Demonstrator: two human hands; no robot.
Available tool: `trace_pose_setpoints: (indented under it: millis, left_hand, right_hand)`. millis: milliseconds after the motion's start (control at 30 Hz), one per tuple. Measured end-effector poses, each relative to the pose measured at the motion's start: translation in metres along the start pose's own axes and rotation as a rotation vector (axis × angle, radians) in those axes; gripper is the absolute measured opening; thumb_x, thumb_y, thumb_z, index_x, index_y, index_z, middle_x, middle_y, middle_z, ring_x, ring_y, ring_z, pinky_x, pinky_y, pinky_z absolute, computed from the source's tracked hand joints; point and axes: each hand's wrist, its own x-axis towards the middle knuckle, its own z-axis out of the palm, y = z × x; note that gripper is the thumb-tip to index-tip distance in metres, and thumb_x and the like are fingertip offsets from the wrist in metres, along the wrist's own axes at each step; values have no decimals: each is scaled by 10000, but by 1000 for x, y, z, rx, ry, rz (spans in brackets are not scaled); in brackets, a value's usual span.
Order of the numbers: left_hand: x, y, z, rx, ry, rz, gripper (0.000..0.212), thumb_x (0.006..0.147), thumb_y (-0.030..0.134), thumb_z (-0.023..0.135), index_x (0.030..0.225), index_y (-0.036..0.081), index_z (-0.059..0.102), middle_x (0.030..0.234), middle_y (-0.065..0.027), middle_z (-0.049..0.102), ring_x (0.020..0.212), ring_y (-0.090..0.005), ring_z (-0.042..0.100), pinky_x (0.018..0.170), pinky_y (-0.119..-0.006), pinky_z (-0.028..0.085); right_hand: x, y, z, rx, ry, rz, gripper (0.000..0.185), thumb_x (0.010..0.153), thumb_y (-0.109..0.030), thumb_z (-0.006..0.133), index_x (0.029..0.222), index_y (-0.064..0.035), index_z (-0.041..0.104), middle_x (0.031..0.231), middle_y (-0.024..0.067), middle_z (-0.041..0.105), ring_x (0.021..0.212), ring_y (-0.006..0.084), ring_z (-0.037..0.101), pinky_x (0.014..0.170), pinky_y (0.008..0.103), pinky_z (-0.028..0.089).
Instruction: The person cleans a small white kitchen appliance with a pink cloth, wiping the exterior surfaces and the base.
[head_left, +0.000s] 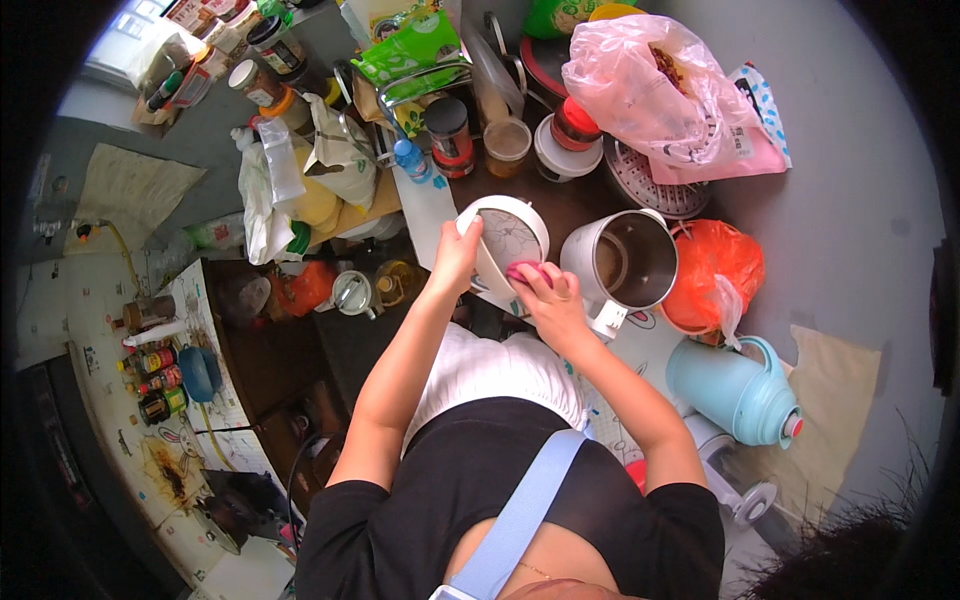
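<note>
In the head view, my left hand (457, 259) grips the rim of a round white lid or base (536, 217), which is tilted and has a line pattern of a flower on its face. My right hand (553, 304) holds a small pink cloth or sponge (529, 274) pressed against the lower right of the white rim. Just right of it stands a white electric pot (581, 255) with a bare steel inside, its mouth facing up and its white handle part (611, 319) near my right wrist.
Behind stand a brown-topped jar (507, 146), a black-lidded jar (448, 135), a white tub (568, 159) and a pink plastic bag (652, 90). To the right are an orange bag (720, 270) and a light blue thermos flask (731, 390). Bags and a glass-lidded container (352, 292) lie left.
</note>
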Motion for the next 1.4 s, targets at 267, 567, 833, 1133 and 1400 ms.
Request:
trace_pose_setpoints:
  millis: [267,567,833,1133,1400]
  left_hand:
    - [2,8,2,104,21,50,528,961,387,639,1156,-84,498,977,-160,618,812,-202,601,644,-343,505]
    - [13,0,-1,69,-21,62,530,949,404,654,1134,-75,525,984,-153,625,865,-195,600,707,-348,501]
    - [12,7,0,148,-10,94,539,957,414,638,1130,-84,527,961,-162,638,843,-222,616,716,-354,510]
    - [10,9,-3,226,27,93,549,953,423,639,1105,-95,542,987,-191,649,878,-242,639,738,-366,517]
    - [13,5,-7,163,33,48,562,952,438,632,1124,-88,537,984,-187,646,897,-248,630,758,-376,509]
  right_hand:
    - [64,18,-18,97,93,184,426,787,-88,616,1205,-143,681,1314,53,513,1202,288,459,917,427,439]
    - [10,7,-9,28,-6,114,434,789,-109,602,1213,-169,678,1302,10,497,1178,286,452,853,407,451]
    - [3,-9,-2,24,76,227,431,799,-109,599,1220,-158,675,1280,8,510,1153,273,466,827,393,450]
    - [36,0,-8,84,134,291,465,788,-60,600,1244,-129,661,1293,37,502,1154,304,469,874,416,460]
    - [24,3,-7,158,88,258,475,793,-48,595,1258,-126,656,1298,58,503,1158,318,472,910,423,458]
